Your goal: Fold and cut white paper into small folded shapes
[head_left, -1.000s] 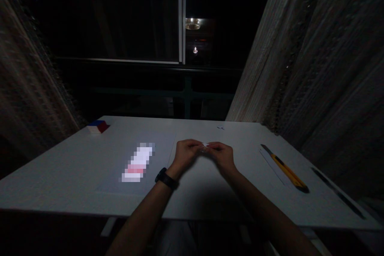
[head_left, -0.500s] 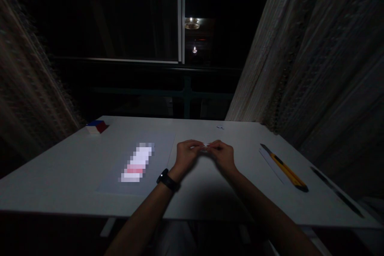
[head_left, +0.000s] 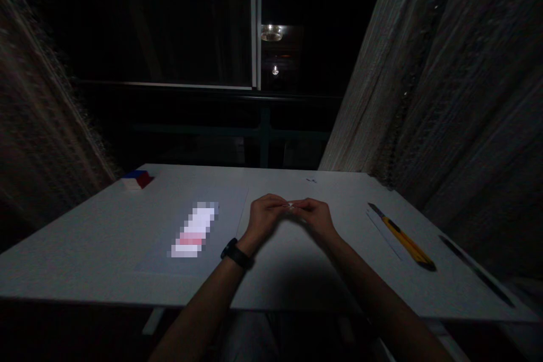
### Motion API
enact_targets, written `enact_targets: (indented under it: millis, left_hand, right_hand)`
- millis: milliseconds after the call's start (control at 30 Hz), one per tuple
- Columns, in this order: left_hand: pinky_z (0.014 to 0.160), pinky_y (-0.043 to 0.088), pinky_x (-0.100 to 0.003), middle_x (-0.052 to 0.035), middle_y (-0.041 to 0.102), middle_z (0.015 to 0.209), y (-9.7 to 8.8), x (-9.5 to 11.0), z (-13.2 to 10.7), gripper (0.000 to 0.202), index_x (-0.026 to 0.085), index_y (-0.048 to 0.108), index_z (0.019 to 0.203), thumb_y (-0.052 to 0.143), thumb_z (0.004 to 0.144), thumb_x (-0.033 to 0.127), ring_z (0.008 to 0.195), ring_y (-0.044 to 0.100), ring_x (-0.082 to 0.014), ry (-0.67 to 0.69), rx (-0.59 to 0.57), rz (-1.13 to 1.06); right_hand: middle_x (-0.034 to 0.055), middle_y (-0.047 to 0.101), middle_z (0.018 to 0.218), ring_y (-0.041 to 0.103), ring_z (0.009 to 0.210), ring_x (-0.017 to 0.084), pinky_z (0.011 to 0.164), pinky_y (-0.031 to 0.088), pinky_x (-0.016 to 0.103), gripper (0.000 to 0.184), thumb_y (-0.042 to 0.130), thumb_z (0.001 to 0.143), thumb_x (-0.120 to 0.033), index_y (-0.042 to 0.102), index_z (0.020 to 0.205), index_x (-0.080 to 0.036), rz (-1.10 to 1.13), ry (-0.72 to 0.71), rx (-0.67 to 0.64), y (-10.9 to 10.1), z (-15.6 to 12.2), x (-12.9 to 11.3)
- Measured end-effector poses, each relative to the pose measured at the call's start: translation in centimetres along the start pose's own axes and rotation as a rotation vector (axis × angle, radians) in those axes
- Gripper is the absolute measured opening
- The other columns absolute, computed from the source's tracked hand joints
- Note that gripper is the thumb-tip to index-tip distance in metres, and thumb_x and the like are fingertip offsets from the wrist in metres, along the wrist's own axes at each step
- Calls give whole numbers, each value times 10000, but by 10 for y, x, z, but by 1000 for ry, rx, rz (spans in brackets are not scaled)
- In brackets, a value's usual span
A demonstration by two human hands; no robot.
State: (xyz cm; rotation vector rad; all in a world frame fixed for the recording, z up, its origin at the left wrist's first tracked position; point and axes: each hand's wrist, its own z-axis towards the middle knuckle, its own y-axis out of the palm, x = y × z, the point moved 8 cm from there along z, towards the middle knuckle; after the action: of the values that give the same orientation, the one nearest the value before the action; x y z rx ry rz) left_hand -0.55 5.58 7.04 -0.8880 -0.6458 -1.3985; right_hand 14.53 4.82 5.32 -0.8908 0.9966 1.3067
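Above the middle of the table, my left hand and my right hand meet at the fingertips. Both pinch a small white piece that looks like folded paper; the fingers cover most of it, and its shape is hard to make out in the dim light. A dark watch is on my left wrist. Left of my hands lies a pale sheet of paper with a bright, pixelated rectangle on it. To the right rests a yellow box cutter beside a thin white strip.
A blue, red and white block sits at the far left corner. Small dark blue bits or marks show near the back edge. Along the right edge lies a long thin dark object. Curtains hang on both sides of a dark window.
My right fingers have shifted slightly and lie a little flatter around the white piece. Both hands stay in nearly the same place; the other things have not moved.
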Motion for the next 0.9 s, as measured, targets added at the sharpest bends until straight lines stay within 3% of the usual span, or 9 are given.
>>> enact_targets:
  millis: [133,467,767,900]
  left_hand:
    - [649,470,-249,-27,601,757,-4,3,0,26,197,720,614,728,610,173,706,578,-134,4,80,-15]
    - [670,481,-271,-27,610,723,0,1,-3,19,185,710,586,724,599,185,672,578,-134,-75,110,-73]
    - [772,491,-303,-64,686,818,7,1,1,123,175,727,723,738,619,241,792,630,-178,-102,-58,-132]
    - [746,509,-314,-83,705,860,6,-3,-1,278,148,719,838,763,580,241,784,648,-200,-218,-28,-168]
  right_hand:
    - [71,725,742,668,706,226,684,526,366,226,805,498,-348,696,603,-180,7,-2,-3,-1,0,6]
    - [55,695,652,650,642,208,637,517,343,174,801,517,-320,692,549,-188,-18,-88,92,-8,-4,-1]
    - [44,712,700,650,678,205,687,509,337,159,760,563,-317,715,659,-198,-111,-81,106,-10,0,-4]
    - [41,707,719,645,697,201,695,498,327,141,741,591,-312,723,682,-205,-190,-141,111,-9,-2,-11]
